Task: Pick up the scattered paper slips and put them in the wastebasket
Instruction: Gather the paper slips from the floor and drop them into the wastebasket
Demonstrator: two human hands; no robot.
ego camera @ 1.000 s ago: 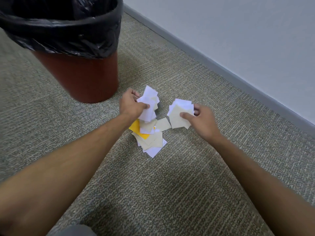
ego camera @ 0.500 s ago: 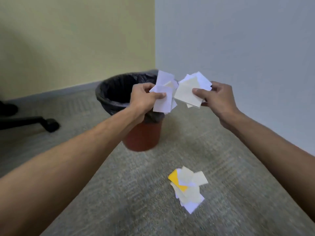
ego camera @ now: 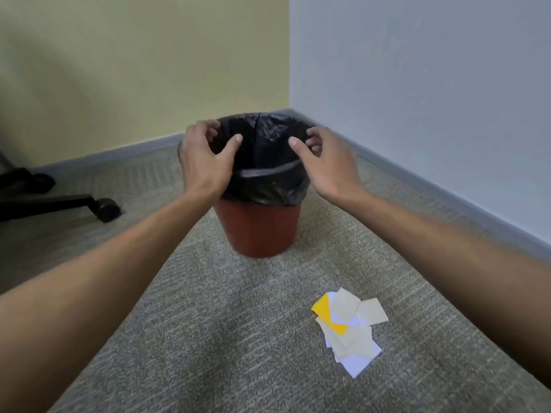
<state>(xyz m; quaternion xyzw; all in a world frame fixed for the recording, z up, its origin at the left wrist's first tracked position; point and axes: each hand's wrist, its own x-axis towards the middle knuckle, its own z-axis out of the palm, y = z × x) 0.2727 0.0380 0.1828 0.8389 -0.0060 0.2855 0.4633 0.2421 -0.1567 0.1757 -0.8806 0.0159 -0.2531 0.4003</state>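
Both hands, left hand [ego camera: 205, 162] and right hand [ego camera: 328, 162], hover empty with loosely spread fingers over the upright red-brown plastic wastebasket [ego camera: 258, 228], mouth upward; mixed white, beige and yellow paper slips [ego camera: 348, 326] pile lower right, running near-to-far.

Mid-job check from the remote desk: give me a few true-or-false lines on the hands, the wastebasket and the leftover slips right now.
1. Both hands are above the wastebasket mouth. True: left hand, right hand.
2. The right hand pinches a stack of slips. False: it holds nothing.
3. A pile of paper slips lies on the carpet. True.
4. The wastebasket has no liner. False: a black bag lines it.
5. The pile touches the wastebasket. False: it lies apart.
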